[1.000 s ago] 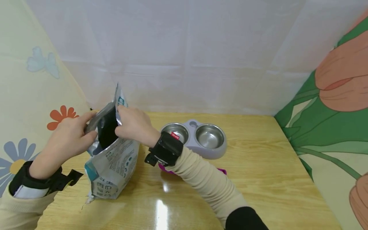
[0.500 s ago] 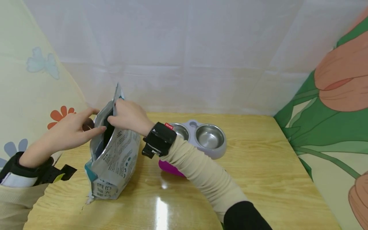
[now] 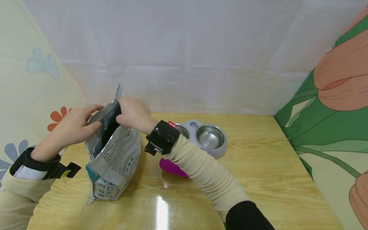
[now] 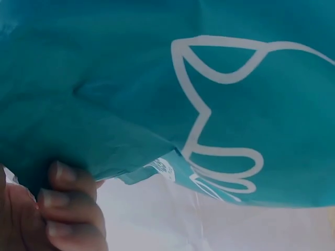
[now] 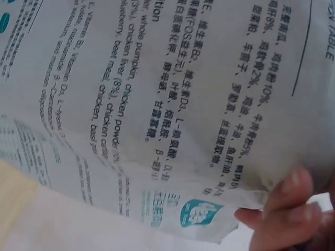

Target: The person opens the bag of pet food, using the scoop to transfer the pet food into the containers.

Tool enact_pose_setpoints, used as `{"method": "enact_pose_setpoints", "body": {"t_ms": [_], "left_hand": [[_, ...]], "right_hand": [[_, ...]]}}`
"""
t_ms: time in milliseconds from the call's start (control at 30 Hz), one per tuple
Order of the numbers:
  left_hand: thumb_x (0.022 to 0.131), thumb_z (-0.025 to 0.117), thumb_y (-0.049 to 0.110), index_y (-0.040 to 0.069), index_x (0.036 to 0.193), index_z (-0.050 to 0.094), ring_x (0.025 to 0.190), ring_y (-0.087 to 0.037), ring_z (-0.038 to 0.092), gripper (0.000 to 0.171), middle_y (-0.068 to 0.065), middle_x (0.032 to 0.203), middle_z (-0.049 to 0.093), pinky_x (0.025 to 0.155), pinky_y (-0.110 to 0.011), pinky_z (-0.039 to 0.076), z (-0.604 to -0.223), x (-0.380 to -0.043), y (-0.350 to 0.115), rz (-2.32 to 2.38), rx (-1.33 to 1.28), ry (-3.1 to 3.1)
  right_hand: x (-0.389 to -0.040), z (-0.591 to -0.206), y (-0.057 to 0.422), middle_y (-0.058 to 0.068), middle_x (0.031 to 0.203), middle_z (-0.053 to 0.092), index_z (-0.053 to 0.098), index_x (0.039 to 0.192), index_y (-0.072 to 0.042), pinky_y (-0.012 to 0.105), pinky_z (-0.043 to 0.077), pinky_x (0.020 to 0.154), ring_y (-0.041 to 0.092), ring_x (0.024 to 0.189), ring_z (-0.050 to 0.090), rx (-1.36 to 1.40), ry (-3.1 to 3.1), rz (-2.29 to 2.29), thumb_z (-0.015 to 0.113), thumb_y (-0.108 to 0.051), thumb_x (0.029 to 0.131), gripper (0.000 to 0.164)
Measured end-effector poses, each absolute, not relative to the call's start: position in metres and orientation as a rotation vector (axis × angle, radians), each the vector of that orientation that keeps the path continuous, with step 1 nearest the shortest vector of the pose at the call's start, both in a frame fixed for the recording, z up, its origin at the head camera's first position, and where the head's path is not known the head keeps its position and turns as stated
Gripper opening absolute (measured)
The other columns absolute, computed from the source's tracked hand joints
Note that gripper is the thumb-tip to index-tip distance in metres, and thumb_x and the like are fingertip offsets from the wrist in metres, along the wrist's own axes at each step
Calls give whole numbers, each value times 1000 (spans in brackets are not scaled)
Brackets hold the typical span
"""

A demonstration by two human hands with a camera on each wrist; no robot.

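A silver-white and teal pet food bag [image 3: 119, 159] stands on the left of the table with its mouth spread open and dark inside. My left hand [image 3: 72, 126] grips the left rim, thumb toward the opening. In the left wrist view, its curled fingers [image 4: 73, 209] lie against the teal side. The right hand [image 3: 135, 115] pinches the opposite rim near the upper corner. Printed ingredient text covers the bag side [image 5: 131, 94] in the right wrist view, with the fingers [image 5: 290, 209] at its edge. What lies inside the bag cannot be seen.
A grey double feeder [image 3: 211, 151] with two steel bowls stands right of the bag, its left bowl partly behind the right wrist strap. A magenta object [image 3: 172, 167] lies in front of it, partly under the right forearm. A white sheet [image 3: 184, 57] hangs behind the table.
The bag's mouth narrowed half a second ago and is wider now. Both hands shifted: the left went right and came back left, the right moved left and then right again.
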State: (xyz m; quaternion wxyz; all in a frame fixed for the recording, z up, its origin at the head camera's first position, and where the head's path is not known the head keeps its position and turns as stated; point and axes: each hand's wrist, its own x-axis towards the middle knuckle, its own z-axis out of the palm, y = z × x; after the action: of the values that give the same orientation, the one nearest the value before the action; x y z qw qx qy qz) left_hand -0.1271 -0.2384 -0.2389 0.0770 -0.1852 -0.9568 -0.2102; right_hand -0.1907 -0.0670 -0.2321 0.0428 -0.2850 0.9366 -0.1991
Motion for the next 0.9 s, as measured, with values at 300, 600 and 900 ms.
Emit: {"method": "enact_pose_setpoints", "body": {"t_ms": [300, 600, 900], "left_hand": [[85, 47, 4, -7, 123, 50, 36, -8, 25, 40, 4, 49, 32, 36, -25, 26, -242, -126, -237, -617, -567, -2795], [85, 47, 2, -9, 122, 53, 38, -8, 18, 40, 5, 48, 26, 39, -24, 21, -244, -126, -238, -616, -570, -2748], [82, 46, 3, -5, 117, 59, 38, -9, 15, 38, 5, 45, 23, 38, -24, 16, -243, -120, -241, -500, -448, -2694]], "right_hand": [[-199, -234, -61, -3, 66, 49, 56, 80, -14, 18, 29, 44, 9, 52, 44, -864, 2844, -693, 55, -25, 87, 14], [-207, -238, -60, -4, 59, 37, 43, 68, -14, 18, 22, 41, 9, 47, 32, -852, 2909, -769, 57, -13, 81, 19], [-208, -239, -48, -3, 60, 37, 50, 73, -11, 19, 20, 42, 10, 50, 32, -908, 2944, -773, 56, -8, 77, 8]]}}
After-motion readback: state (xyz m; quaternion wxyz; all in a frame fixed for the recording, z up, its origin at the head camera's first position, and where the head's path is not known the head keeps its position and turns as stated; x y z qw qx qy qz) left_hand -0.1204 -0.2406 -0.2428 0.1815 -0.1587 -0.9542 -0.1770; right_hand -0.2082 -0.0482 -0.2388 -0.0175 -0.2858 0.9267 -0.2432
